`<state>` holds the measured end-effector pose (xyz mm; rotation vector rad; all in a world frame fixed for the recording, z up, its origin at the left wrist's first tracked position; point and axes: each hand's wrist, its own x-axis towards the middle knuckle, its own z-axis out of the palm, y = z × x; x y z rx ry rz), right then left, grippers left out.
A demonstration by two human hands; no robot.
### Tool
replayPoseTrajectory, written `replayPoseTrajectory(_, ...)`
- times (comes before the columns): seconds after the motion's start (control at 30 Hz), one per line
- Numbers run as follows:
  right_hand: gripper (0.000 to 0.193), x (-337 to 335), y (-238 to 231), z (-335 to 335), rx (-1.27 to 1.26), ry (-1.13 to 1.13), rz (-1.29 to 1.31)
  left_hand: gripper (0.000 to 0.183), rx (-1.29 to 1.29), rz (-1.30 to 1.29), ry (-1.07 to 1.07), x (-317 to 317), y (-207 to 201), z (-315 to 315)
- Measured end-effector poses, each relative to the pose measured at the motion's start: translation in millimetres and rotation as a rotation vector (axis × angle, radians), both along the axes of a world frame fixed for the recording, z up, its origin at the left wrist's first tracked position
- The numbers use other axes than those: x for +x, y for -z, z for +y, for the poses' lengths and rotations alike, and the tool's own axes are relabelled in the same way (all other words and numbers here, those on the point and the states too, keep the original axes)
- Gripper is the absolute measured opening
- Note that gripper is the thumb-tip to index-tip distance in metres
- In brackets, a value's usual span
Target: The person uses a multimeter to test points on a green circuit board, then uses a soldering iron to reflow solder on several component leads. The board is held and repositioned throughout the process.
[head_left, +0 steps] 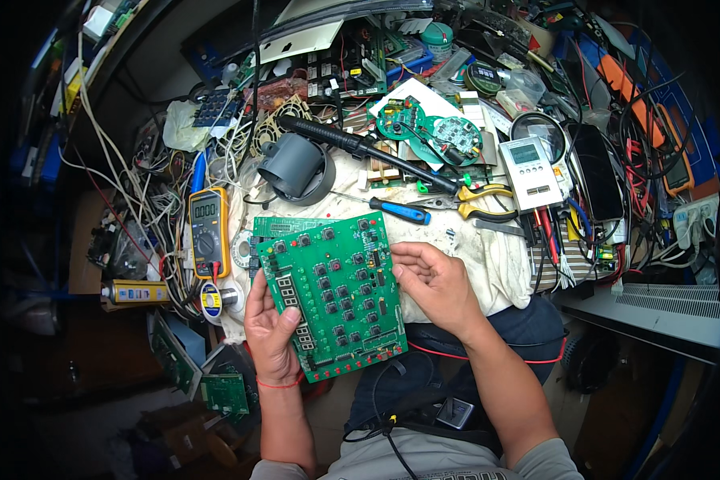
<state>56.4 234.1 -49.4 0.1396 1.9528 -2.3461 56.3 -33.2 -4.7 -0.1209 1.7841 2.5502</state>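
Observation:
A green circuit board with many small push buttons, a row of red parts and digit displays is held tilted above my lap. My left hand grips its left edge, thumb on top beside the displays and the other fingers mostly behind. At the right edge my right hand has its fingers curled, thumb and fingertips against the board's rim. Another green board shows partly behind the upper left of the held one; the rest of it is hidden.
On the cloth-covered bench lie a yellow multimeter, a blue-handled screwdriver, yellow-black pliers and a grey cylindrical part. A white meter stands right. Round green boards, tangled cables and electronic scrap crowd the back and sides.

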Motion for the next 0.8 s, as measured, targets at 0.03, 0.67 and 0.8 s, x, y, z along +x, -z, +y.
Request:
replayPoseTrajectory(0.03, 0.033, 0, 0, 0, 0.001, 0.000, 0.002, 0.085, 0.000, 0.002, -0.003, 0, 0, 0)
replayPoseTrajectory(0.67, 0.020, 4, -4, -9, 0.298, 0.182, 0.204, 0.085, -0.037, -0.003, -0.015, -1, -1, 5)
replayPoseTrajectory(0.8, 0.018, 2, 1, -13, 0.378, 0.243, 0.301, 0.080, 0.013, 0.002, -0.019, -1, 1, 6)
